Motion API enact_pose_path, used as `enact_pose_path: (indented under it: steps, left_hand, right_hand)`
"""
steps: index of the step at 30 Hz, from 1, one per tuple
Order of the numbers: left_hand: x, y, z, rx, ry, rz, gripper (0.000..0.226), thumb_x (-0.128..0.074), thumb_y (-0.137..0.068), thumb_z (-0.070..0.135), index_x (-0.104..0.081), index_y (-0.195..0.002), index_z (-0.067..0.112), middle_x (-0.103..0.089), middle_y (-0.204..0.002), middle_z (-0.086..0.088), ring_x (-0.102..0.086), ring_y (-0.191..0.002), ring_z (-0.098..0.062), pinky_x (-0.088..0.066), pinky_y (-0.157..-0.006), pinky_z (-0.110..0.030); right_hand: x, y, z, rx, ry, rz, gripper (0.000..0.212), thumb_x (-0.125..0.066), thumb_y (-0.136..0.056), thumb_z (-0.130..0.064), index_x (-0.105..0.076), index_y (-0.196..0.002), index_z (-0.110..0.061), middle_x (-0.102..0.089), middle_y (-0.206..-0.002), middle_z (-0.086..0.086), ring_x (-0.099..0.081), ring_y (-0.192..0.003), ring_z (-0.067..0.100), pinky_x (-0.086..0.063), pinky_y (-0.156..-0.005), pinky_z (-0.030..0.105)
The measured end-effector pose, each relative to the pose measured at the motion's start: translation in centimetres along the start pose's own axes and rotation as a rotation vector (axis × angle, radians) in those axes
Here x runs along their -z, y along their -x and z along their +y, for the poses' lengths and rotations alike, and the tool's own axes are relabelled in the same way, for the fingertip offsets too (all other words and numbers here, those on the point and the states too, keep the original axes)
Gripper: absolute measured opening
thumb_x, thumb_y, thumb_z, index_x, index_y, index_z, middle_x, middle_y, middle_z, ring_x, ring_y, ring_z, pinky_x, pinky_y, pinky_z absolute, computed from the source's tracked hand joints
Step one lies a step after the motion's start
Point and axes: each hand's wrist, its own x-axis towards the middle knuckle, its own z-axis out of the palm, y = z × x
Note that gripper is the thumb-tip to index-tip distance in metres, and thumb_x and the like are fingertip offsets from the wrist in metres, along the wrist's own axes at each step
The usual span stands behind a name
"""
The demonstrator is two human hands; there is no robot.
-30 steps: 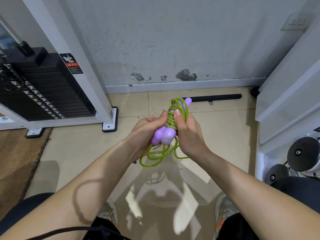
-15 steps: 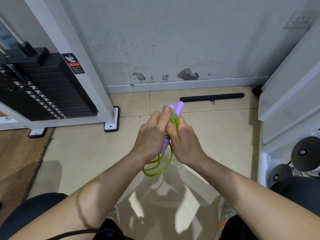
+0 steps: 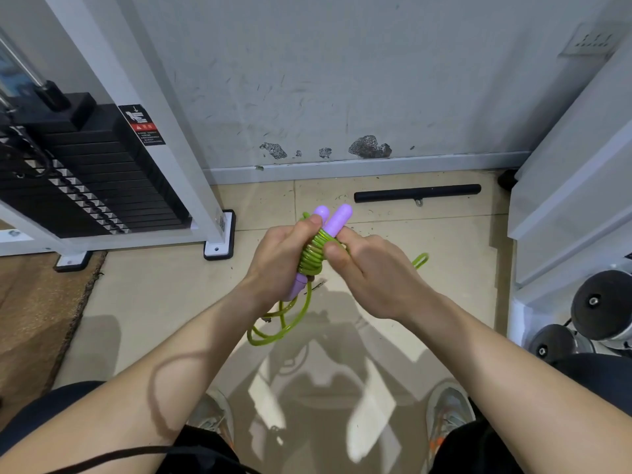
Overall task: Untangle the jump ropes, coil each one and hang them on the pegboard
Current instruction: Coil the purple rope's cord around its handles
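Note:
A green jump rope (image 3: 313, 256) is wound in several tight turns around its two purple handles (image 3: 337, 218), held at mid-frame above the floor. My left hand (image 3: 280, 265) grips the handles, thumb up beside their tips. My right hand (image 3: 371, 268) pinches the green rope at the wrapped turns. Loose loops of rope (image 3: 273, 331) hang below my hands, and a small loop (image 3: 420, 260) sticks out to the right behind my right hand. No pegboard is in view.
A weight-stack machine (image 3: 92, 176) with a white frame stands at left, its foot (image 3: 219, 239) on the tiled floor. A black bar (image 3: 417, 193) lies by the wall. White shelving (image 3: 574, 186) and dumbbells (image 3: 602, 306) are at right. A brown mat (image 3: 37, 313) lies at left.
My hands have parted slightly; the right hand moved right along the wrap, exposing the green turns and both handle tips. A small rope loop now shows at right.

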Motion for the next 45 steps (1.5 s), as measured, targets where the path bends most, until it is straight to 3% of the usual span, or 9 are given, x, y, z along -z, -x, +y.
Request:
enact_pose_path:
  steps: [5,13,15,18,22,25,36,39,45]
  left_hand:
    - [-0.7,0.6,-0.1,0.037,0.256,-0.120,0.020,-0.047,-0.089,0.035,-0.054,-0.092,0.016,-0.070,-0.117,0.015,-0.044,-0.058,-0.009,-0.034,-0.054,-0.028]
    - [-0.8,0.6,0.3,0.067,0.258,-0.207,0.053,-0.060,-0.078,0.055,-0.070,-0.112,0.016,-0.063,-0.082,0.007,-0.047,-0.059,-0.013,-0.039,-0.051,-0.023]
    - [-0.6,0.6,0.2,0.068,0.250,-0.243,0.040,-0.057,-0.076,0.049,-0.078,-0.094,0.021,-0.063,-0.068,0.009,-0.049,-0.051,-0.014,-0.040,-0.046,-0.024]
    - [-0.6,0.9,0.4,0.104,0.280,-0.298,0.036,-0.060,-0.061,0.048,-0.074,-0.070,0.016,-0.056,-0.053,-0.002,-0.048,-0.040,-0.019,-0.040,-0.040,-0.022]
    - [0.1,0.5,0.0,0.143,0.269,-0.303,0.049,-0.063,-0.057,0.050,-0.061,-0.083,0.008,-0.048,-0.054,-0.005,-0.046,-0.041,-0.019,-0.039,-0.040,-0.022]
    - [0.8,0.3,-0.1,0.088,0.144,-0.317,0.028,-0.062,-0.061,0.052,-0.067,-0.061,0.024,-0.050,-0.056,0.000,-0.046,-0.047,-0.017,-0.041,-0.047,-0.026]
    - [1.6,0.6,0.1,0.061,-0.340,-0.531,0.042,-0.062,-0.087,0.038,-0.051,-0.056,0.011,-0.039,-0.046,0.003,-0.030,-0.040,-0.019,-0.026,-0.045,-0.024]
    - [1.8,0.5,-0.4,0.075,-0.533,-0.506,0.058,-0.070,-0.085,0.052,-0.047,-0.065,0.003,-0.039,-0.054,0.002,-0.033,-0.048,-0.021,-0.032,-0.051,-0.028]
    - [0.5,0.4,-0.8,0.052,-0.964,-0.260,0.089,-0.043,-0.061,0.098,-0.060,-0.071,0.011,-0.062,-0.057,0.005,-0.054,-0.055,-0.018,-0.053,-0.064,-0.035]
  right_hand:
    - [0.8,0.2,0.6,-0.074,-0.494,0.066,0.044,-0.034,-0.098,-0.054,-0.038,-0.068,-0.021,-0.034,-0.057,-0.006,-0.033,-0.056,0.016,-0.029,-0.054,0.034]
    - [1.9,-0.2,1.1,-0.105,-0.685,-0.080,0.046,-0.043,-0.096,-0.049,-0.049,-0.075,-0.009,-0.039,-0.058,-0.009,-0.032,-0.059,0.017,-0.025,-0.053,0.031]
    - [2.4,-0.2,1.2,-0.089,-0.713,-0.113,0.051,-0.046,-0.095,-0.050,-0.052,-0.078,-0.002,-0.039,-0.056,-0.006,-0.031,-0.057,0.018,-0.024,-0.052,0.030]
    - [3.1,-0.2,1.2,-0.088,-0.781,-0.169,0.039,-0.052,-0.092,-0.048,-0.061,-0.071,-0.016,-0.037,-0.053,-0.005,-0.029,-0.053,0.016,-0.022,-0.049,0.029]
    - [4.0,0.0,1.4,-0.069,-0.830,-0.209,0.027,-0.066,-0.084,-0.047,-0.069,-0.070,-0.024,-0.038,-0.057,0.002,-0.027,-0.052,0.015,-0.016,-0.054,0.034]
    - [4.3,0.0,2.1,-0.042,-0.779,-0.220,0.025,-0.063,-0.088,-0.031,-0.068,-0.074,-0.011,-0.043,-0.053,-0.011,-0.032,-0.049,0.004,-0.023,-0.049,0.018]
    - [5.1,-0.2,4.7,-0.138,-0.563,-0.399,0.004,-0.075,-0.088,-0.016,-0.077,-0.088,-0.019,-0.067,-0.077,0.021,-0.051,-0.069,0.020,-0.037,-0.067,0.034]
    - [4.7,-0.2,4.2,-0.199,-0.459,-0.347,0.005,-0.076,-0.086,-0.003,-0.075,-0.089,-0.008,-0.061,-0.054,-0.011,-0.049,-0.049,0.000,-0.037,-0.048,0.011]
    - [2.5,-0.8,2.6,-0.307,-0.303,-0.104,0.012,-0.077,-0.075,-0.009,-0.074,-0.071,-0.020,-0.063,-0.055,-0.011,-0.051,-0.049,0.001,-0.041,-0.051,0.016]
